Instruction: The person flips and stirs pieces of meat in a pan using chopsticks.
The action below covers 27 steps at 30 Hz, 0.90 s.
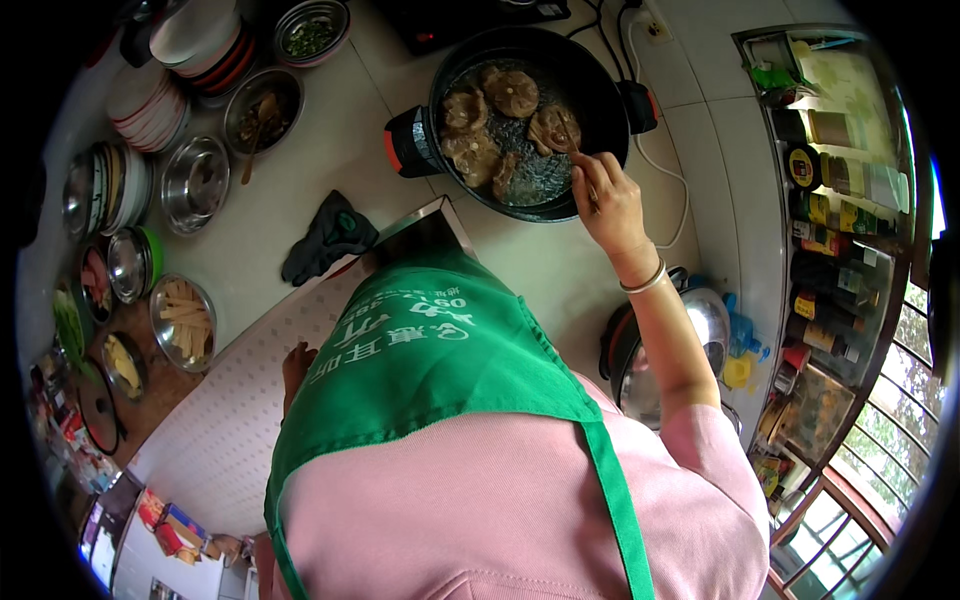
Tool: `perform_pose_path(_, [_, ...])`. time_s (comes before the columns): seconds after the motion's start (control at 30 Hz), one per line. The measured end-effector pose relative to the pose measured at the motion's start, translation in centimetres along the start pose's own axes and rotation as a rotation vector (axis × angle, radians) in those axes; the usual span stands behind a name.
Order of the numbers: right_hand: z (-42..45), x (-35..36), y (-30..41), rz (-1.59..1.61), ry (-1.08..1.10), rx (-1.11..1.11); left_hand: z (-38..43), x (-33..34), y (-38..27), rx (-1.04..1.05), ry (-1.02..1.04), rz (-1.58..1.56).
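Note:
My right hand (609,199) reaches over the near right rim of a black two-handled electric pan (529,202), its fingers closed on thin chopsticks (571,135). The chopstick tips touch a browned, round piece of food (553,129) in bubbling oil. Several similar pieces lie along the pan's far and left sides. My left hand (298,365) hangs low beside the green apron (450,360), below the counter edge; the apron partly hides it, so its grip cannot be made out.
A dark cloth (330,236) lies left of the pan. Steel bowls (195,184) and stacked dishes (150,109) stand farther left. A lidded pot (637,375) is beside my right forearm. Bottles and jars (814,210) line the right shelf; a cable (684,202) runs along the tiled wall.

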State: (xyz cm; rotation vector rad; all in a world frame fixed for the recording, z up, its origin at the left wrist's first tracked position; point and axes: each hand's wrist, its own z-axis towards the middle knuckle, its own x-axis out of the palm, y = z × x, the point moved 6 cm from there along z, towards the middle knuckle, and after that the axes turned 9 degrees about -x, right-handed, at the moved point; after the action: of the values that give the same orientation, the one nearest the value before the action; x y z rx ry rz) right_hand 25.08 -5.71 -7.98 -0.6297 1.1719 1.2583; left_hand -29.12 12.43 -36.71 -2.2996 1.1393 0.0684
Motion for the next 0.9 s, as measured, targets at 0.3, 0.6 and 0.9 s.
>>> perform_pose_path(0.3, [2.6, 5.1, -1.4, -0.010, 0.008, -0.132, -0.3, 0.5, 0.3, -0.233, -0.035, -0.345])
perform_pose_path(0.6, [1.9, 9.9, -0.7, -0.089, 0.163, -0.269, 1.2, -0.5, 5.9, 0.479, -0.149, 0.593])
perform_pose_path(0.9, [1.2, 11.3, -0.1, -0.099, 0.263, -0.361, -0.1, 0.4, 1.2, 0.556, -0.188, 0.647])
